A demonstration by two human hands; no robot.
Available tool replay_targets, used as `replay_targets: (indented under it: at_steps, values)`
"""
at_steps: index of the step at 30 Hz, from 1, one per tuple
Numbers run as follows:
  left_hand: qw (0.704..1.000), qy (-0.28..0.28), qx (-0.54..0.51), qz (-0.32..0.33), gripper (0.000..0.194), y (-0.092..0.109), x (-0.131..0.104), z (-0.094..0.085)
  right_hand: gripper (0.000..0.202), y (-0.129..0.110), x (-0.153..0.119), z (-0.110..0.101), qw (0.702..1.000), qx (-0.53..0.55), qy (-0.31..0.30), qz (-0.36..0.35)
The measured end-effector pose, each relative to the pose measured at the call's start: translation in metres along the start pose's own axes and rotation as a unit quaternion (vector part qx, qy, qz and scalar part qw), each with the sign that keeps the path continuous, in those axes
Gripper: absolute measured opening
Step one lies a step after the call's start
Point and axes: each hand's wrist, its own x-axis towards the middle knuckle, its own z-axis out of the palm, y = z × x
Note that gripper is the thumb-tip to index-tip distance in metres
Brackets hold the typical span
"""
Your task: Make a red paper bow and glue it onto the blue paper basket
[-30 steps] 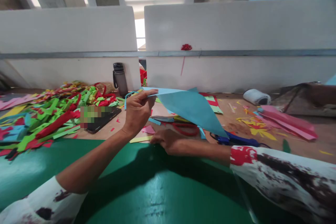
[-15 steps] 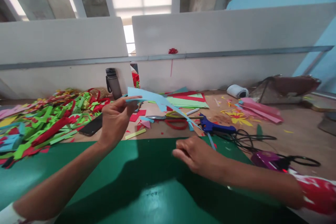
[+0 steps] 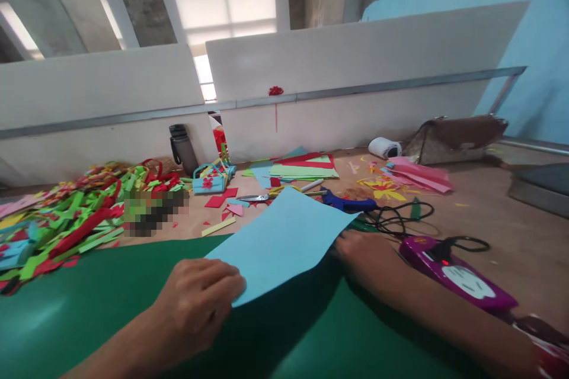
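Observation:
A light-blue sheet of paper [image 3: 288, 243] is held up, tilted, above the green mat [image 3: 178, 254]. My left hand [image 3: 193, 302] pinches its near-left edge, with the thumb and fingers closed. At the right side of the sheet, my right hand [image 3: 364, 260] is closed on the edge, its fingertips partly hidden by the paper. Just beyond the sheet lie scissors [image 3: 254, 198] and a blue glue gun [image 3: 347, 201], both partly covered by it.
Coloured strips [image 3: 89, 213] are heaped at the left. A small blue paper bag [image 3: 208, 182] stands near a dark bottle [image 3: 183, 151]. Stacked coloured sheets [image 3: 304, 172] lie at the back. A purple power strip [image 3: 457, 272] with black cables and a handbag [image 3: 462, 139] occupy the right.
The blue sheet was seen nearly edge-on, with thin strips at its right; now its broad face shows. My left hand came lower and nearer. My right hand moved right, to the sheet's edge.

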Motion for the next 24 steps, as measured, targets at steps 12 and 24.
replay_targets:
  at_steps: [12, 24]
  values:
    - [0.981, -0.177, -0.078, -0.022, 0.010, 0.013, -0.009, 0.017, 0.036, -0.019, -0.010, 0.007, 0.951, 0.062, 0.238, -0.189]
    - [0.986, -0.149, -0.064, 0.026, 0.029, 0.026, -0.002, 0.026, 0.022, -0.031, -0.015, 0.010, 0.944, 0.177, 0.030, -0.275]
